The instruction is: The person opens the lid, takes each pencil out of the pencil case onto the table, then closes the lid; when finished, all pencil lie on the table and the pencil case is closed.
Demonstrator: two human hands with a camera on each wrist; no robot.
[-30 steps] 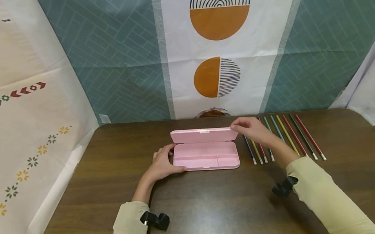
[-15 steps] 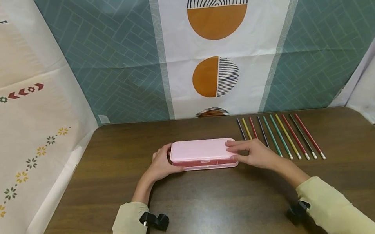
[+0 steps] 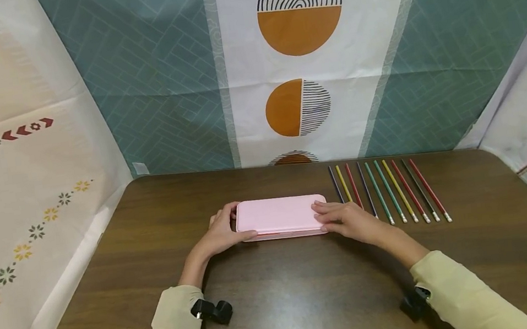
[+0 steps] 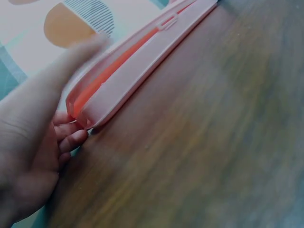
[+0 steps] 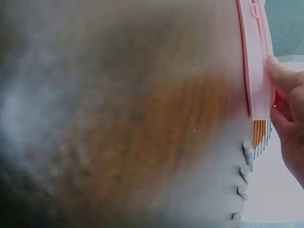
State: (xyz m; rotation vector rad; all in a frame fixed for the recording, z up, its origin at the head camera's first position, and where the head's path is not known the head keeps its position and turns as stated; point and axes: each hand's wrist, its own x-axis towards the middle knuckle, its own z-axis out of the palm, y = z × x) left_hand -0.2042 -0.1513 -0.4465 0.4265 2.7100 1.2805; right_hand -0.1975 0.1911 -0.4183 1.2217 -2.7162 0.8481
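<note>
A pink pencil case [image 3: 277, 215] lies on the table, its lid lowered almost all the way. Along its front a narrow gap shows between lid and base in the left wrist view, near the small latch [image 4: 167, 22]. My left hand [image 3: 219, 231] grips the case's left end, thumb at the front corner and fingers round the back. At the other end, my right hand [image 3: 351, 222] holds the lid's right corner, fingertips on top and thumb at the front edge. The inside of the case is hidden.
Several coloured pencils [image 3: 394, 191] lie in a row just right of the case, eraser ends toward me. The brown wooden table [image 3: 281, 295] meets a patterned cloth backdrop [image 3: 173, 87] behind. A pale cloth [image 3: 45, 176] hangs at the left.
The lid has swung from raised down toward the base, guided by my right hand, which came forward and down with it. My left hand has kept its hold on the left end.
</note>
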